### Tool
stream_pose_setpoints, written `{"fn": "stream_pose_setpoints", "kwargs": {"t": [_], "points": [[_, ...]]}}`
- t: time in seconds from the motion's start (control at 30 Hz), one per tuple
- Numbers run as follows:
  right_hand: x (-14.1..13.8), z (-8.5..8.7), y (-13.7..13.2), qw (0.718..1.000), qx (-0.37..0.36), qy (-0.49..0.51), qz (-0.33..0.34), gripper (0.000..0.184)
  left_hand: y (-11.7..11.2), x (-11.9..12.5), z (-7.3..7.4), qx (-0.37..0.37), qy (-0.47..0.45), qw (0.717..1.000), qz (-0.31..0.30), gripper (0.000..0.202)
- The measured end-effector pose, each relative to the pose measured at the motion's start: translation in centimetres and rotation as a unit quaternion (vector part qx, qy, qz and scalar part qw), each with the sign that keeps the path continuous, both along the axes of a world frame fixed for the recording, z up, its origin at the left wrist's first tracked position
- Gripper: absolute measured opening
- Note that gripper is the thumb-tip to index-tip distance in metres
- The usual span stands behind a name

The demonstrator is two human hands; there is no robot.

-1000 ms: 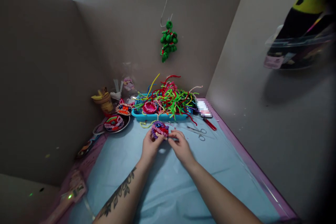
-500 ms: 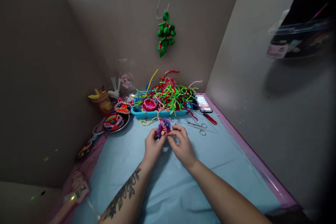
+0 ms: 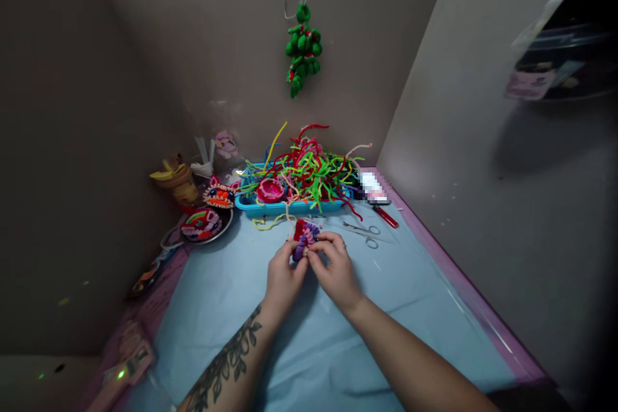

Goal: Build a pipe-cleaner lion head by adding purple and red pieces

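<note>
Between my two hands is a small pipe-cleaner piece [image 3: 306,237], coiled in purple and pink with a red part at its upper left. My left hand [image 3: 284,268] grips its left side, thumb and fingers closed. On the opposite side, my right hand [image 3: 334,265] pinches it near the lower right edge with thumb and forefinger. A pale pipe-cleaner strand [image 3: 289,215] stands up from behind it toward the tray. The fingers hide part of the piece. Both hands are just above the blue cloth [image 3: 318,347].
Behind the hands a blue tray [image 3: 270,210] overflows with colourful pipe cleaners [image 3: 316,174]. Scissors [image 3: 364,232], a red-handled tool [image 3: 386,215] and a phone [image 3: 373,188] lie right. A metal bowl [image 3: 223,232] holds fuzzy pieces. A green ornament [image 3: 303,48] hangs from a wire.
The piece has been turned in my hands: its red part now shows at the upper left, and the purple and pink coils face lower right. The view has tilted slightly downward.
</note>
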State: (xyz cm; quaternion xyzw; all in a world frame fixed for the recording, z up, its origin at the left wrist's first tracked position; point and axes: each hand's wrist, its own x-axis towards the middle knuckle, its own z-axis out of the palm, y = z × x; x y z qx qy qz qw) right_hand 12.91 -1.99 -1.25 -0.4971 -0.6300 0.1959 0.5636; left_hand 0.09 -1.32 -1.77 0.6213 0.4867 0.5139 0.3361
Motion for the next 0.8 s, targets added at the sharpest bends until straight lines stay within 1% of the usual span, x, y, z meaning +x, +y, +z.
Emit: {"fn": "stream_pose_setpoints", "kwargs": {"t": [0.13,0.2,0.3,0.4,0.5,0.57,0.6,0.7,0.8], "points": [[0.0,-0.1,0.1,1.000,-0.003,-0.018,-0.009,0.008,0.1,-0.1,-0.1,0.020,0.038,0.999,0.000,0.017],[-0.1,-0.2,0.2,1.000,-0.006,-0.021,-0.013,0.007,0.1,-0.1,0.0,0.022,0.037,0.999,-0.003,0.017],[-0.2,-0.2,0.2,1.000,-0.007,-0.016,-0.013,0.006,0.2,0.0,0.2,-0.001,0.003,1.000,-0.009,0.016],[-0.2,-0.2,0.1,1.000,-0.004,-0.009,-0.003,0.005,0.3,0.3,0.4,-0.043,-0.043,0.998,-0.013,0.015],[0.0,-0.2,0.1,1.000,-0.001,-0.001,-0.001,0.007,0.7,0.3,0.2,-0.083,-0.120,0.989,-0.018,0.019],[0.2,-0.3,0.2,1.000,-0.003,0.005,-0.008,0.009,1.1,0.2,0.0,-0.114,-0.196,0.973,-0.035,0.022],[0.2,-0.4,0.2,1.000,-0.005,0.009,-0.011,0.009,1.3,0.0,-0.1,-0.134,-0.237,0.961,-0.045,0.023],[0.3,-0.8,0.5,0.999,-0.009,0.025,-0.018,0.013,1.7,-0.4,-0.1,-0.196,-0.358,0.910,-0.065,0.026],[0.3,-1.3,0.9,0.999,-0.013,0.046,-0.023,0.018,1.9,-0.8,0.2,-0.231,-0.438,0.865,-0.079,0.034]]}}
